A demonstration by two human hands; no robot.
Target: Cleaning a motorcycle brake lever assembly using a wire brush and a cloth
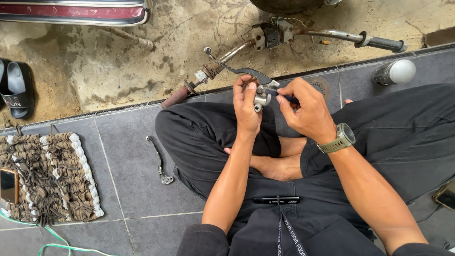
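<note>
I see my left hand (247,106) pinching the metal lever assembly (256,90) up in front of my crossed legs, thumb and fingers closed on its silver bracket while the dark lever blade sticks out toward the old handlebar (284,40) lying on the concrete floor (118,61). My right hand (305,111) has its grip pressed together around a small dark-handled tool (284,97), tip set against the bracket. I judge this as the middle of working a fastener on the bracket, loosening or tightening; I cannot tell which. The next move calls for the left hand to hold the bracket steady while the right keeps the tip seated and turns without slipping. A short cable piece (160,163) lies on the grey tile by my knee, a woven mat (52,178) with a phone (8,186) sits off to the left, and a black marker (276,200) rests on my lap.
</note>
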